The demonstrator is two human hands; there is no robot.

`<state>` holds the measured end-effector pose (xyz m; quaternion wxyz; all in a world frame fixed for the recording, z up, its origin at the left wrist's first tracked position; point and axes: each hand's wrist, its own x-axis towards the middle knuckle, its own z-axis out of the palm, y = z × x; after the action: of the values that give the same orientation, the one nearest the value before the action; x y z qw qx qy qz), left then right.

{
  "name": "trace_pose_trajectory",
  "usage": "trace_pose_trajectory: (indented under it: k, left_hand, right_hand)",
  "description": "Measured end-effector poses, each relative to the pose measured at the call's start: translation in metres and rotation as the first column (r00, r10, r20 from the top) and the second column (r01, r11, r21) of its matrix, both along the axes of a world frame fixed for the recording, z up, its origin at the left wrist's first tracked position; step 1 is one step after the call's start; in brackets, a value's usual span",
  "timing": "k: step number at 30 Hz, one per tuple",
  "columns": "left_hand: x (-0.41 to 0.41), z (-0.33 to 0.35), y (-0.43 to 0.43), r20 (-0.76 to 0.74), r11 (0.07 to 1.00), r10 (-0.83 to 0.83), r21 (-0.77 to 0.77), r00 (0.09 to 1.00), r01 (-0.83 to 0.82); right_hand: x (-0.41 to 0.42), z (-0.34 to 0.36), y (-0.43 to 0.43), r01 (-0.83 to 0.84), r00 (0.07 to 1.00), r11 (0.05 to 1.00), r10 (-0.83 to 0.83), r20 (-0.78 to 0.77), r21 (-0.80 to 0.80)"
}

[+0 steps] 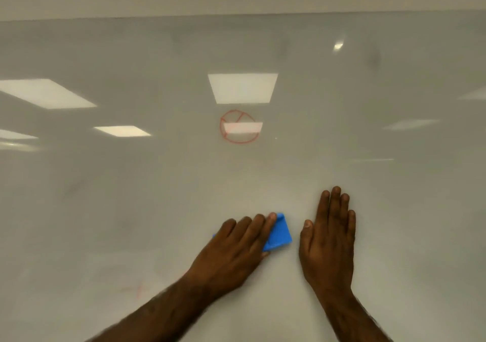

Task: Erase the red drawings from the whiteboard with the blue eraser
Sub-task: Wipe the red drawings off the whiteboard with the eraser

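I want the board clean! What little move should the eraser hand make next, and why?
Probably slide the blue wedge-shaped eraser forward toward the red circle drawing on the glossy whiteboard: the left hand holds it well short of the circle.

One head-worn view, facing forward and down.
I look from close above onto the whiteboard [131,184]; the left hand [236,247] gripping the blue eraser [280,234] sits low centre, the right hand [328,239] just right of that grip, the red drawing [238,127] well beyond it.
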<state>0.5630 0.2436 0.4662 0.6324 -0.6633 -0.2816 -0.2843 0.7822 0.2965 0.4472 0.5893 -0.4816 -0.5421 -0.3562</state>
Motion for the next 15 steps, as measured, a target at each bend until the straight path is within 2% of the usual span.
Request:
trace_pose_trajectory:
  k: [2,5,8,10,13,15]
  left_hand:
    - [-0.005,0.050,0.000,0.071,0.999,0.032,0.031,0.997,-0.035]
    - [-0.012,0.128,-0.012,0.228,0.997,0.075,-0.022,0.971,-0.071]
    - [-0.012,0.152,-0.017,0.286,0.997,0.068,-0.043,0.956,-0.058]
    - [-0.009,0.124,-0.014,0.157,0.999,0.036,-0.037,0.987,-0.030]
    - [-0.009,0.059,-0.012,-0.163,0.992,0.029,-0.119,0.986,-0.049]
    - [-0.015,0.063,-0.009,-0.223,0.993,0.009,-0.110,0.975,-0.034]
  right_hand:
    - [0.000,0.000,0.002,0.004,1.000,1.000,-0.004,-0.002,0.014]
    - [0.000,0.002,0.004,-0.016,1.000,1.000,0.016,-0.013,0.008]
    - [-0.001,0.004,0.004,-0.009,1.000,1.000,0.009,-0.012,0.015]
    - [-0.001,0.004,0.002,-0.010,1.000,1.000,0.010,-0.013,0.019]
    - [0.000,0.002,0.001,-0.006,1.000,1.000,0.006,-0.009,0.020]
    - [-0.001,0.001,0.003,0.001,1.000,0.999,-0.001,-0.015,0.032]
